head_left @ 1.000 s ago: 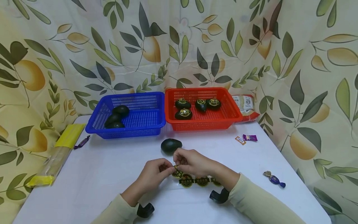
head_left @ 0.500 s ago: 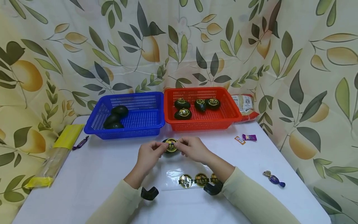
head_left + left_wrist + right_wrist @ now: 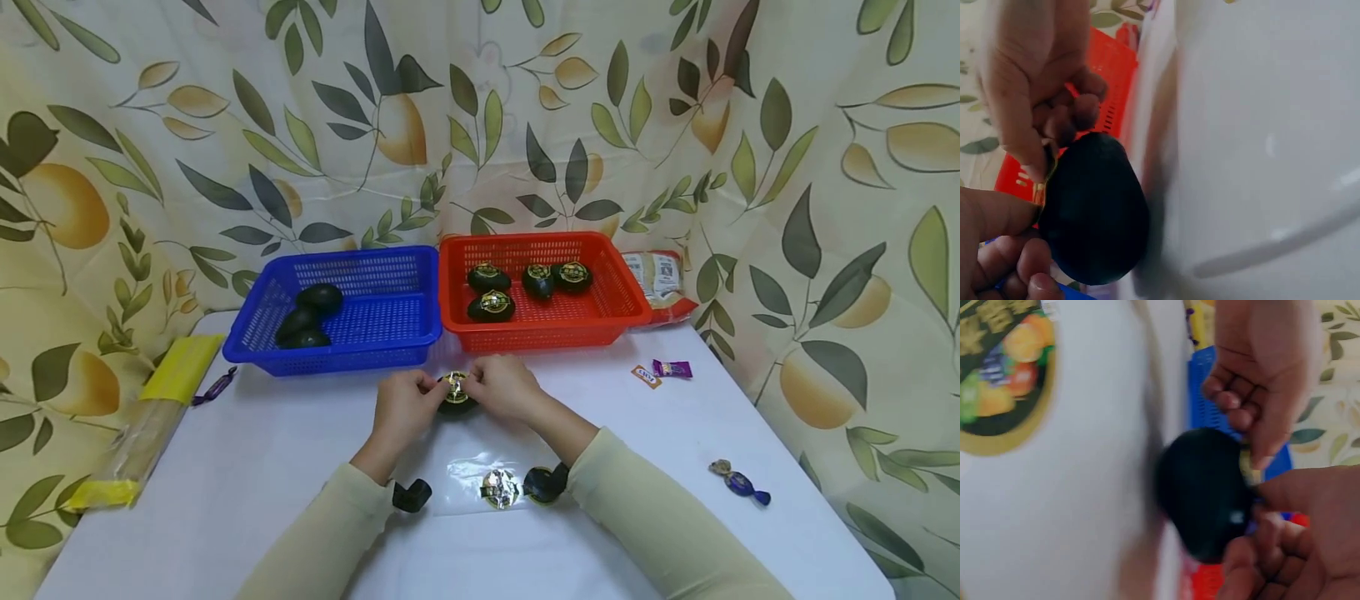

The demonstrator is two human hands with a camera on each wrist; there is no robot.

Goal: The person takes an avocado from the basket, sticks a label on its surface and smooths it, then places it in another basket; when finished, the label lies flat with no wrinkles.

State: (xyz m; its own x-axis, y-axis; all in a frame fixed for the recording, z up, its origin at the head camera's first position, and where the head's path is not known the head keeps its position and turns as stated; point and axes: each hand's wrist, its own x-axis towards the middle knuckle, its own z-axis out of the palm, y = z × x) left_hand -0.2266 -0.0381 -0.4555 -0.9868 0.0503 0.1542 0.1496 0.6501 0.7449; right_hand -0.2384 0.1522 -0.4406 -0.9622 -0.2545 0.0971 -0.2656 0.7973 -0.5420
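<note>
A dark green avocado lies on the white table, with a round black-and-gold sticker on its upper side. My left hand pinches the sticker's left end, thumb at the fruit's skin. At the opposite end, my right hand pinches the sticker with its fingers curled. Both wrist views show the thumbs meeting the sticker's edges against the avocado. A clear sheet bearing more round stickers lies nearer, partly covered by the right wrist's black camera mount.
A blue basket with several plain avocados stands at the back left. Beside it, a red basket holds several stickered ones. A red-and-white packet, wrapped candies and a yellow-ended clear bag lie around the sides.
Both hands have carried a sticker from the sheet forward to the avocado. They held it stretched over the fruit half a second ago; now it lies against the avocado's top.
</note>
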